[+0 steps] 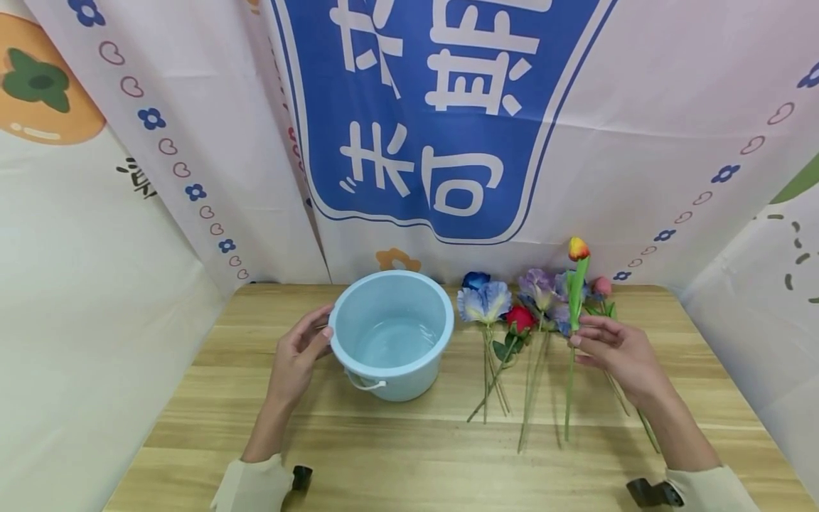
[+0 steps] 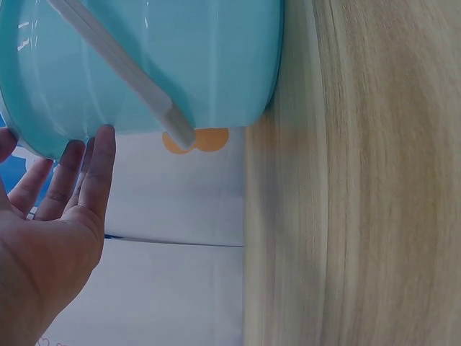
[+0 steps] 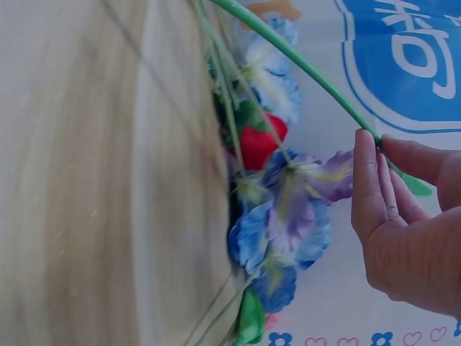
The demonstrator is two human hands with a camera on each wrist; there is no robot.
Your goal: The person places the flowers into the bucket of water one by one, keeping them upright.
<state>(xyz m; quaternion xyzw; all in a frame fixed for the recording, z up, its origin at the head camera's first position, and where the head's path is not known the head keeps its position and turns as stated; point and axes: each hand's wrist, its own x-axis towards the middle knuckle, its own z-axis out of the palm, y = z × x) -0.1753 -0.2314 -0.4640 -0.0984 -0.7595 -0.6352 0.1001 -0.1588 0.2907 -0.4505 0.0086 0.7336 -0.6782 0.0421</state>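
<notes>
A light-blue plastic bucket (image 1: 392,387) with a white handle (image 2: 137,79) stands upright on the table. My left hand (image 1: 299,352) holds it at the left side of its rim, thumb at the rim and fingertips against the outer wall. On the right, my right hand (image 1: 617,355) pinches the green stem of an artificial red-and-yellow tulip (image 1: 579,249) between thumb and fingers. The tulip is upright, its bloom above the hand. Beneath and beside it lie a red rose (image 1: 520,318), a pale blue iris (image 1: 486,302) and a purple iris (image 1: 539,286).
A dark blue bloom (image 1: 476,280) and a pink one (image 1: 602,286) lie at the table's back edge, among loose stems pointing toward the front. Behind the wooden table (image 1: 397,455) hangs a printed cloth (image 1: 416,114).
</notes>
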